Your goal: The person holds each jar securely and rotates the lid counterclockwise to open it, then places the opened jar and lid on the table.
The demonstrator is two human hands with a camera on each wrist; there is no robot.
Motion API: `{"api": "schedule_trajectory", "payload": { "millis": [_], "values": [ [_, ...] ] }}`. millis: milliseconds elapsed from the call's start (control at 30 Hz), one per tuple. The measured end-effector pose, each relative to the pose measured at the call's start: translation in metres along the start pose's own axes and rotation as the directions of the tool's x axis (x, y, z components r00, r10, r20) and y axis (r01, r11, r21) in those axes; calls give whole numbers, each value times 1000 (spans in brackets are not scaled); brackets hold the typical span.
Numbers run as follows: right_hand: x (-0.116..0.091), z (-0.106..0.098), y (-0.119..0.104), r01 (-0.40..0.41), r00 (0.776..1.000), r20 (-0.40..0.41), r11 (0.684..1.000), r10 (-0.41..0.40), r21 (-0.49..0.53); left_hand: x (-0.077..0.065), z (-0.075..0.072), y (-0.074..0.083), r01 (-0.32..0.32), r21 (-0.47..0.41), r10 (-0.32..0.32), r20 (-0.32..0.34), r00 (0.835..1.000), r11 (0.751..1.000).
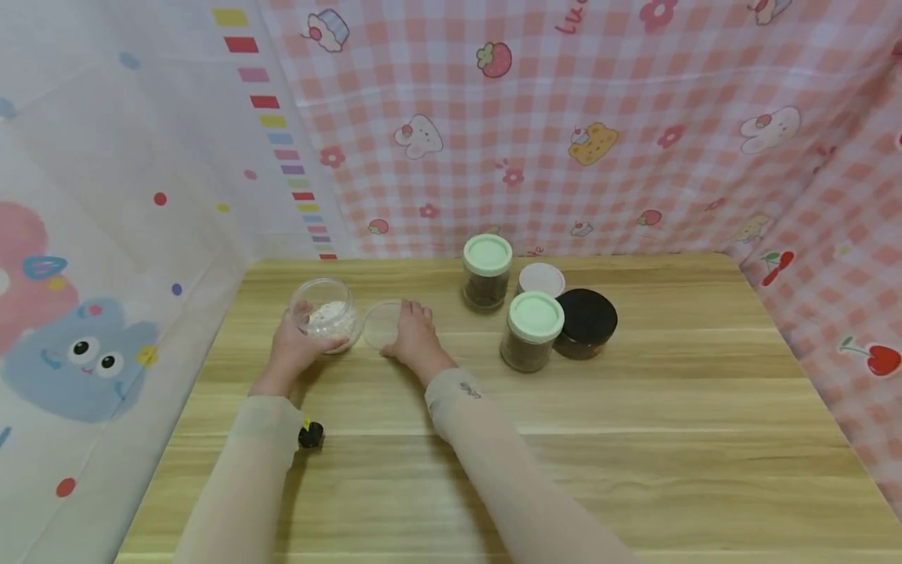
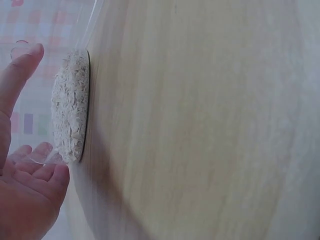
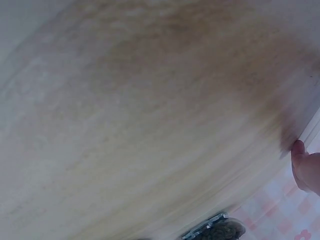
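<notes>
My left hand [image 1: 294, 348] grips a clear round jar [image 1: 344, 301] without a lid at the left of the table, thumb in front and fingers behind. White rice-like grains [image 2: 70, 107] fill its lower part, and in the left wrist view the thumb and fingers curve around the jar. Just to its right is a clear round lid [image 1: 379, 325], low over the wood. My right hand [image 1: 417, 341] holds that lid by its right edge between thumb and fingers. Only a small part of this hand [image 3: 307, 170] shows in the right wrist view.
Two jars with pale green lids stand right of my right hand, one at the back [image 1: 488, 274] and one nearer [image 1: 532, 333]. Beside the nearer one are a black-lidded jar [image 1: 586, 321] and a white-lidded container [image 1: 541, 278]. A small black object [image 1: 311, 435] shows by my left sleeve. Patterned cloth [image 1: 528, 133] hangs behind the table.
</notes>
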State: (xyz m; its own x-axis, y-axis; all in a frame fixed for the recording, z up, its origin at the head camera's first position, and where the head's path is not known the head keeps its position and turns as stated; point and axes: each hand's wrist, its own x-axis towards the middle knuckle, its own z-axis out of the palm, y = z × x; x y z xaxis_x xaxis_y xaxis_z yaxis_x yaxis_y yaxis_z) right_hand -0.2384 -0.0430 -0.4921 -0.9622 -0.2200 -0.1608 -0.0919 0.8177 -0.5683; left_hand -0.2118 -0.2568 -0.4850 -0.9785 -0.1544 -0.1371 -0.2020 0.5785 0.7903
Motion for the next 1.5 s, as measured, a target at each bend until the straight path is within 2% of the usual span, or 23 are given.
{"api": "schedule_trajectory", "payload": {
  "millis": [133, 267, 467, 633, 767, 933, 1033, 1200, 1333, 1500],
  "values": [
    [-3, -2, 5, 33, 999, -15, 996, -32, 84, 0, 0, 2, 2, -2, -2, 7, 1000, 1000],
    [-8, -4, 12, 50, 999, 5, 987, -52, 152, -1, 2, 4, 23, -18, -23, 25, 999, 1000],
    [-23, -9, 19, 97, 993, 57, 985, -106, 140, -2, 1, 1, 34, -14, -33, 12, 999, 999],
    [-50, -17, 27, 144, 980, 124, 986, -154, 89, -1, 0, -2, 15, -6, -14, 18, 1000, 1000],
    [-76, -26, 38, 152, 971, 178, 987, -161, 58, -2, 0, -3, 14, -7, -14, 16, 1000, 1000],
    [-106, -44, 58, 162, 955, 240, 984, -175, 76, -2, 0, -2, -2, -31, 2, -1, 1000, 1000],
    [-116, -54, 69, 189, 946, 252, 978, -206, 91, -3, -1, -2, -16, -62, 15, -27, 1000, 998],
    [-130, -68, 86, 217, 945, 228, 971, -236, 104, -3, 0, -2, 1, -123, -7, -56, 998, 992],
    [-142, -78, 102, 213, 947, 217, 969, -236, 125, -2, 2, -3, 4, -116, -13, -71, 997, 993],
    [-157, -93, 125, 205, 929, 266, 958, -255, 203, -7, 2, -1, -30, -142, 18, -90, 996, 989]
  ]
}}
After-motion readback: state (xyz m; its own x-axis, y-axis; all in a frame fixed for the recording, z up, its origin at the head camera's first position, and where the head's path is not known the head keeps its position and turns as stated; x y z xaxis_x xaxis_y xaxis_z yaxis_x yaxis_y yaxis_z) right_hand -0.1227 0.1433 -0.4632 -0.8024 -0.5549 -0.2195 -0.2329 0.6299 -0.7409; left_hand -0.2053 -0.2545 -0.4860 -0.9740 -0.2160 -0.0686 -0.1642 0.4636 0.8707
